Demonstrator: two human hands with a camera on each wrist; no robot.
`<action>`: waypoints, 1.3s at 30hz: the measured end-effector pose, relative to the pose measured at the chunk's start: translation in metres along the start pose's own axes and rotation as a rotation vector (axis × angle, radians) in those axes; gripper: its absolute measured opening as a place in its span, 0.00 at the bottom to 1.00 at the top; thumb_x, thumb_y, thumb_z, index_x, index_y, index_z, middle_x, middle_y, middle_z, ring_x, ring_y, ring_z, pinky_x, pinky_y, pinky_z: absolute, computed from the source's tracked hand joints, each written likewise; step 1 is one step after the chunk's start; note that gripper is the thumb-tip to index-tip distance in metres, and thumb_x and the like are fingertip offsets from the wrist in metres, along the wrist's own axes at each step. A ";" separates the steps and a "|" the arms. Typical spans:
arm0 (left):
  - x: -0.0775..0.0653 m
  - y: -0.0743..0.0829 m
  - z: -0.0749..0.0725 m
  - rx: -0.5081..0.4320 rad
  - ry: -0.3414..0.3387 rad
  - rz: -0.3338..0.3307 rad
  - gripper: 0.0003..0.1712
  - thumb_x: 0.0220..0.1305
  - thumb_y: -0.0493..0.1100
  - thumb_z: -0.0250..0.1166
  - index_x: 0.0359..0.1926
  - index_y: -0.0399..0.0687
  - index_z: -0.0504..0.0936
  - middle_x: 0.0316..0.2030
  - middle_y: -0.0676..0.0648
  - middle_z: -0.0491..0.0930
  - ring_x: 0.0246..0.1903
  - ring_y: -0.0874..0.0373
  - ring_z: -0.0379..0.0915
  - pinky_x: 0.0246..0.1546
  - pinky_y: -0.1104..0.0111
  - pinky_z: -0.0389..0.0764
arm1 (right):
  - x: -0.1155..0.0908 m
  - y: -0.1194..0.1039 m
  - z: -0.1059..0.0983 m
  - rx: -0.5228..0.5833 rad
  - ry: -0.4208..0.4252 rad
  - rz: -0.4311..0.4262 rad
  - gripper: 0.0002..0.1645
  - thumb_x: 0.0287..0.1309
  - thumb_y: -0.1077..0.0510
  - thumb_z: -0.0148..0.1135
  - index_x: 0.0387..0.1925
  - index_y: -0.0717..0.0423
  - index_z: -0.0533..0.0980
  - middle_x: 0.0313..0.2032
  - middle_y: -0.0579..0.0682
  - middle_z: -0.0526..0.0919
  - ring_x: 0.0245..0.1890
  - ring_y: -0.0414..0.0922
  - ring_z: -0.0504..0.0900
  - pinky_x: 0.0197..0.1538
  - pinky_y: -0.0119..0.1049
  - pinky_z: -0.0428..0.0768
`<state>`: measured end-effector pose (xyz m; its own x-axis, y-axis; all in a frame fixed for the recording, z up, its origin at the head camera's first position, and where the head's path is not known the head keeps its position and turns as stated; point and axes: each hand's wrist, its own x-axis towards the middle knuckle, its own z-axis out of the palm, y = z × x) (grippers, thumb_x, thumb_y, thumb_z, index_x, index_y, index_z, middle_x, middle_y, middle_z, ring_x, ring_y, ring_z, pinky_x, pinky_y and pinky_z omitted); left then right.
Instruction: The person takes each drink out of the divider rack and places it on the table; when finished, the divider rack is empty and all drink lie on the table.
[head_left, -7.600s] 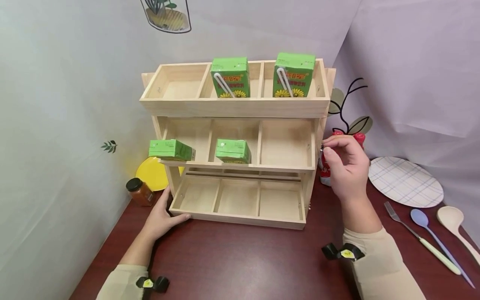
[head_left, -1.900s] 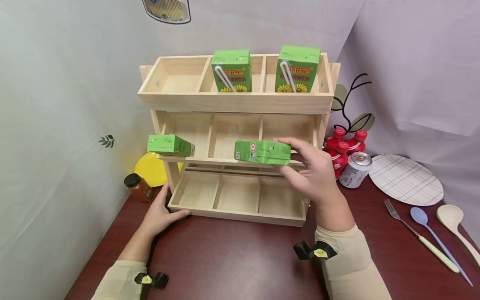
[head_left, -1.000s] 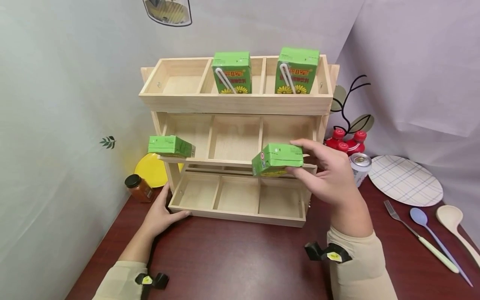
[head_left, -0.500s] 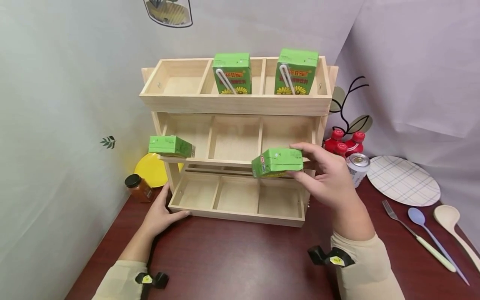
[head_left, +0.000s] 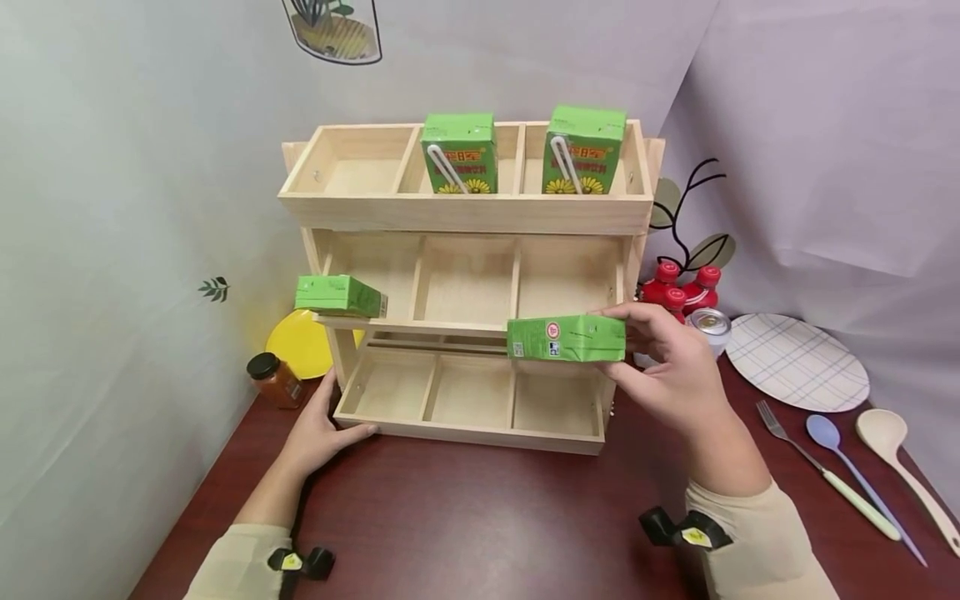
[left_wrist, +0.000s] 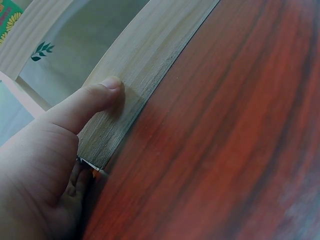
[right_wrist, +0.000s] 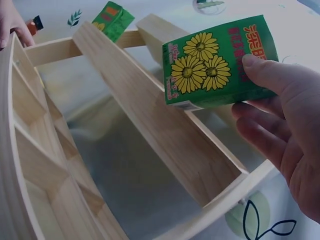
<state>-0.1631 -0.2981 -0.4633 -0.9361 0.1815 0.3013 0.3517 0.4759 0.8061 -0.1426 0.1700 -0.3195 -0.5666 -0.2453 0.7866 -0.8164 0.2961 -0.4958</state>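
My right hand [head_left: 671, 362] pinches a green drink carton [head_left: 566, 338] by its end, thumb on the printed front. The carton lies tipped over on its side in the air, in front of the middle tier's right compartment; yellow flowers show on its face in the right wrist view. My left hand [head_left: 315, 433] holds the lower left corner of the three-tier wooden shelf [head_left: 465, 215], its thumb [left_wrist: 102, 95] along the front board and its other fingers mostly hidden round the side. Two upright cartons with white straws, the middle carton [head_left: 461, 154] and right carton [head_left: 585, 150], stand on the top tier.
Another green carton [head_left: 339, 297] sits at the middle tier's left. Left of the shelf are a lidded jar [head_left: 276, 382] and yellow plate [head_left: 302, 343]. On the right are red bottles [head_left: 675, 300], a can [head_left: 711, 327], checked plate [head_left: 797, 360], fork [head_left: 825, 468], blue spoon [head_left: 862, 483] and ladle [head_left: 883, 432].
My right hand came from the shelf's right side and took the carton out of the middle tier's centre compartment. Lately it shifted right and lower, turning the carton. The left hand stayed put.
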 end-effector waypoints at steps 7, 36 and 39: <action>0.000 0.000 0.000 0.005 0.000 -0.005 0.65 0.39 0.40 0.82 0.75 0.48 0.51 0.66 0.37 0.63 0.62 0.43 0.63 0.54 0.80 0.65 | -0.002 -0.014 -0.003 0.022 -0.009 0.005 0.32 0.29 0.85 0.68 0.45 0.74 0.74 0.41 0.61 0.84 0.38 0.36 0.84 0.40 0.29 0.81; 0.000 0.000 0.001 0.006 0.002 -0.006 0.64 0.40 0.39 0.82 0.74 0.46 0.52 0.65 0.36 0.65 0.59 0.42 0.66 0.53 0.79 0.66 | -0.002 -0.002 -0.025 0.070 0.030 0.035 0.34 0.35 0.87 0.63 0.51 0.78 0.71 0.41 0.55 0.82 0.37 0.40 0.80 0.38 0.25 0.79; 0.001 -0.001 0.002 0.010 0.004 -0.006 0.64 0.40 0.40 0.82 0.75 0.47 0.52 0.65 0.37 0.64 0.60 0.43 0.65 0.53 0.80 0.65 | -0.003 0.001 -0.030 0.076 0.042 0.038 0.34 0.35 0.86 0.63 0.51 0.79 0.71 0.40 0.54 0.83 0.37 0.41 0.80 0.38 0.25 0.79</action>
<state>-0.1643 -0.2968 -0.4644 -0.9383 0.1746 0.2985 0.3457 0.4854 0.8030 -0.1381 0.1986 -0.3108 -0.5937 -0.1957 0.7806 -0.8013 0.2335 -0.5509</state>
